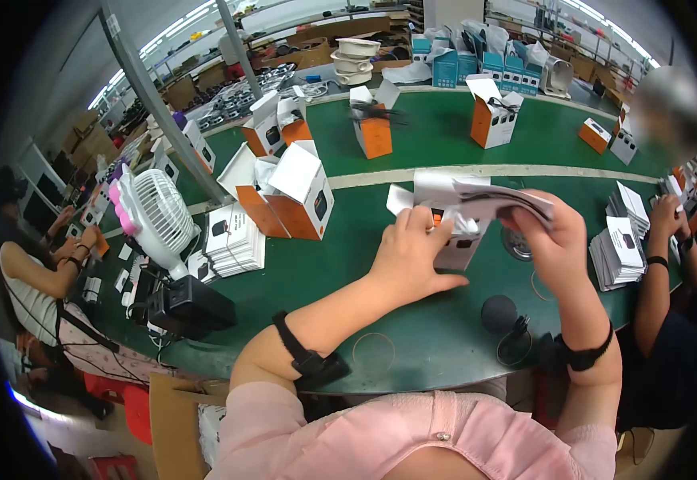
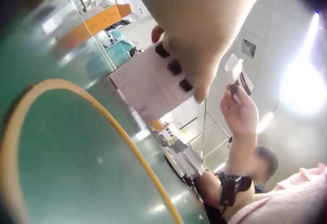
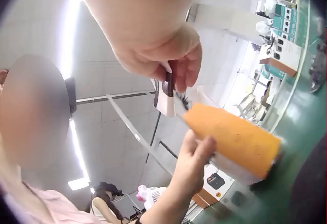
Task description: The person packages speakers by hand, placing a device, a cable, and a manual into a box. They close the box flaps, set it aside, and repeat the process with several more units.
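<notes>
An open white and orange box [image 1: 458, 254] stands on the green table, its orange side [image 3: 232, 134] showing in the right wrist view. My left hand [image 1: 412, 254] grips the box at its upper edge; from the left wrist, fingers lie against the white face [image 2: 153, 83] with dark pictures. Above the box, my right hand [image 1: 556, 240] pinches folded white papers [image 1: 496, 198] with dark edges. In the right wrist view a dark strip shows beside the papers [image 3: 164, 104] under the right fingers [image 3: 191, 68]. The box's inside is mostly hidden.
Left of the box are a larger open box [image 1: 284, 204], paper stacks [image 1: 235, 244] and a white fan [image 1: 156, 212]. A round dark object [image 1: 499, 314] with a cable lies near the front edge. More papers [image 1: 619, 254] and another person's arms [image 1: 656, 280] are at the right.
</notes>
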The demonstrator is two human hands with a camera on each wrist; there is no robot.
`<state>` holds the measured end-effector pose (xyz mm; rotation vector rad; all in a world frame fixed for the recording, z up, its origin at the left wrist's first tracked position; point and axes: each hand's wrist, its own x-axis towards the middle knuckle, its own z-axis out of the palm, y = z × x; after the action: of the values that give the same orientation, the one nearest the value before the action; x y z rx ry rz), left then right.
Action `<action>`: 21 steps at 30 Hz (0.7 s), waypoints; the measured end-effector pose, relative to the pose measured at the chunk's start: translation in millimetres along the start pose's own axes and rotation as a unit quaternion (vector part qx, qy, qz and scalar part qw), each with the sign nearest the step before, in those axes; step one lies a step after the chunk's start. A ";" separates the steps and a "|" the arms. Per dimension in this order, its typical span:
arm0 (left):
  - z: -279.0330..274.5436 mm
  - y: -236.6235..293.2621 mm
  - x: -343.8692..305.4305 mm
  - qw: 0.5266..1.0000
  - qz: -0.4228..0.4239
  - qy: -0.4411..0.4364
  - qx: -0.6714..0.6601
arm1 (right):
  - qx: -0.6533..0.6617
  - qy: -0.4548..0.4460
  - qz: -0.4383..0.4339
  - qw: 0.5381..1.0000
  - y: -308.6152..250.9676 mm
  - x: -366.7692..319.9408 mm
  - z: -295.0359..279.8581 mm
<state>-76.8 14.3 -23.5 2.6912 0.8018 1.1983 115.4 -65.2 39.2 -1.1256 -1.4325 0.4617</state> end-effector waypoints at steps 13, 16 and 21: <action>18.4 -10.8 12.5 0.996 -0.007 -0.071 0.044 | -0.493 -0.133 -0.240 0.826 9.8 43.4 24.1; 18.8 -9.9 10.3 0.997 -0.015 -0.061 0.033 | -0.467 -0.128 -0.210 0.850 4.4 41.1 26.7; -56.0 -15.8 5.5 0.996 -0.064 0.061 0.034 | -0.274 -0.058 -0.094 0.955 21.6 42.4 21.5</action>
<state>-120.5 23.5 14.3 2.5939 1.0321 1.3387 110.3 -13.3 39.5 -1.3935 -1.8154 -0.0165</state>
